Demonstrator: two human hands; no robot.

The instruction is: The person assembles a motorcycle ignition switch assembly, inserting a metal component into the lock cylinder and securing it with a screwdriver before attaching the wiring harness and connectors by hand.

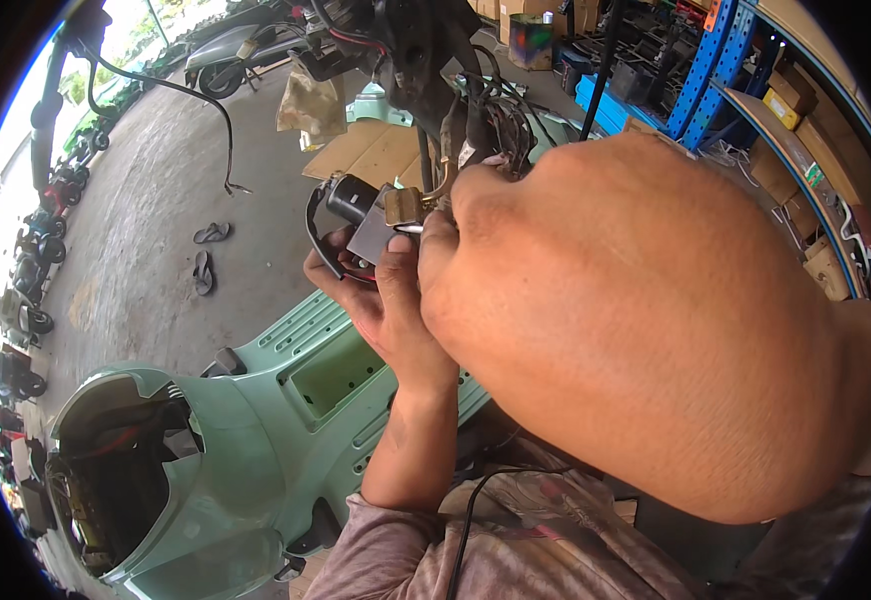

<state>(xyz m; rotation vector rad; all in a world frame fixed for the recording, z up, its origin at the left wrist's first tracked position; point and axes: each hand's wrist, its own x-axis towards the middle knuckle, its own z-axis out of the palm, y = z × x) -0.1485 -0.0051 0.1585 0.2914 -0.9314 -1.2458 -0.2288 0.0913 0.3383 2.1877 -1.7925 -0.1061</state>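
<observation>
My left hand (386,310) grips a flat grey metal plate (380,238) from below, thumb across its near edge. Beside the plate sits a black cylinder (352,198), and a short black cable loops round its left side. A worn brass-coloured block (403,206) stands against the plate's far right side. My right hand (481,235) is closed right next to it, fingers bent; a thin silver piece (411,228) shows at its fingertips, but most of what it holds is hidden. A bundle of dark wires (501,125) hangs just beyond.
Below left lies a mint-green scooter body (241,440). A dark frame (436,50) with cables rises ahead. Flattened cardboard (366,150) and black sandals (204,272) lie on the concrete floor. Blue shelving (711,70) with boxes stands at right; parked scooters (46,250) line the left.
</observation>
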